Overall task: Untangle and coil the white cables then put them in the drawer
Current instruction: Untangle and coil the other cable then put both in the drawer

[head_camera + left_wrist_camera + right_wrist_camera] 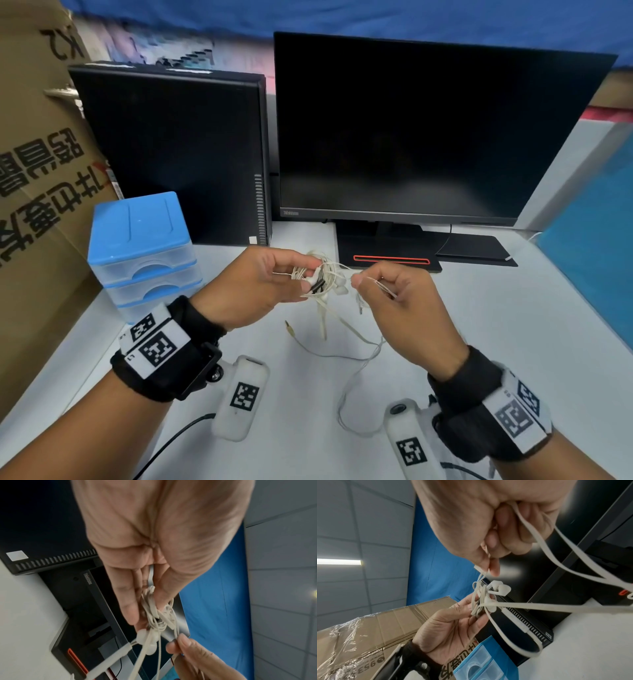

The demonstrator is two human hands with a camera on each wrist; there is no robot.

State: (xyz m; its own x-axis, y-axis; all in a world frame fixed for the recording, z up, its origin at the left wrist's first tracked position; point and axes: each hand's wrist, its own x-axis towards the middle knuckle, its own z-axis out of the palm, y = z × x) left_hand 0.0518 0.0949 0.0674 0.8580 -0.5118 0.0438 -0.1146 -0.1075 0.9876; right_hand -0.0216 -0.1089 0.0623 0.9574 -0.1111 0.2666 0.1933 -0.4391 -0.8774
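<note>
A tangled knot of white cables (323, 279) with earbuds hangs in the air above the desk, in front of the monitor stand. My left hand (270, 281) grips the knot (157, 616) between thumb and fingers. My right hand (380, 284) pinches a thin white strand (485, 573) that leads out of the knot (485, 599), with another flat strand running through its curled fingers. Loose strands with a gold plug (289, 327) trail down onto the white desk. The small blue drawer unit (144, 253) stands at the left with both clear drawers shut.
A black computer case (171, 150) and a dark monitor (428, 130) stand behind the hands, the monitor's base (390, 260) close under the knot. A big cardboard box (37, 192) leans at the far left. A blue panel (596, 260) borders the desk on the right.
</note>
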